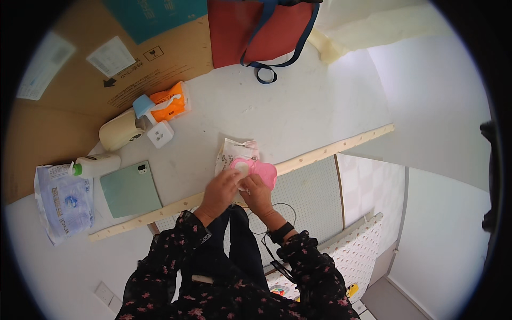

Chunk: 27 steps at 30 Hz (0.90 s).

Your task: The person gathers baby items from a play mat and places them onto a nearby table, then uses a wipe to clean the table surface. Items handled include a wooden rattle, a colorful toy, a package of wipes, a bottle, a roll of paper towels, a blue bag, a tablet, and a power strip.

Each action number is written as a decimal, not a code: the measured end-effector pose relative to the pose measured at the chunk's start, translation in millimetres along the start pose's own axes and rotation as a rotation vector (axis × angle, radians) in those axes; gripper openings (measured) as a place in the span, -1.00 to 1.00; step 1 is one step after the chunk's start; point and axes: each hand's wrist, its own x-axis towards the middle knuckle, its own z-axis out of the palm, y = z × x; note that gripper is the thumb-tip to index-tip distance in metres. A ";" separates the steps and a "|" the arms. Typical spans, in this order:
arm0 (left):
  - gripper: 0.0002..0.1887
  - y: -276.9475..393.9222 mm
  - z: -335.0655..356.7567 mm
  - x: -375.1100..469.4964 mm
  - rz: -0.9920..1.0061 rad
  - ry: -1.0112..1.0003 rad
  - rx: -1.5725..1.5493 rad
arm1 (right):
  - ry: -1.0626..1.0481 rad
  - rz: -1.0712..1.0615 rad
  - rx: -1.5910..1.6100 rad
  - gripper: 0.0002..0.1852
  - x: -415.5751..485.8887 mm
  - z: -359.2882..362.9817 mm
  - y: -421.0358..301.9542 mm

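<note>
A soft pack of wet wipes with printed writing rests by the table's front edge, just in front of me. Its pink plastic flip lid stands open to the right, baring the pale opening. My left hand is on the near left side of the pack, fingertips at the opening. Close beside it, my right hand has its fingers curled at the lid's lower edge. Something whitish shows between the fingertips of the two hands; fingers hide most of it, so whether it is film or a wipe is unclear.
Left on the table lie a green tablet, a white bottle, a lilac pack, a plug adapter, a cream container and orange tissues. Behind stand a cardboard box and a red bag.
</note>
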 end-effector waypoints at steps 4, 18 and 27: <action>-0.58 -0.9 5.3 -6.2 0.018 -0.134 -0.061 | -0.085 -0.118 0.054 -0.83 5.0 -11.8 2.3; -0.67 -13.4 4.1 -16.8 0.001 -0.128 -0.216 | -0.105 -0.048 -0.637 -0.95 33.4 18.1 -2.8; -0.78 -23.3 12.9 -24.6 -0.085 -0.026 -0.257 | -0.247 -0.257 -0.772 -0.86 55.5 26.0 11.7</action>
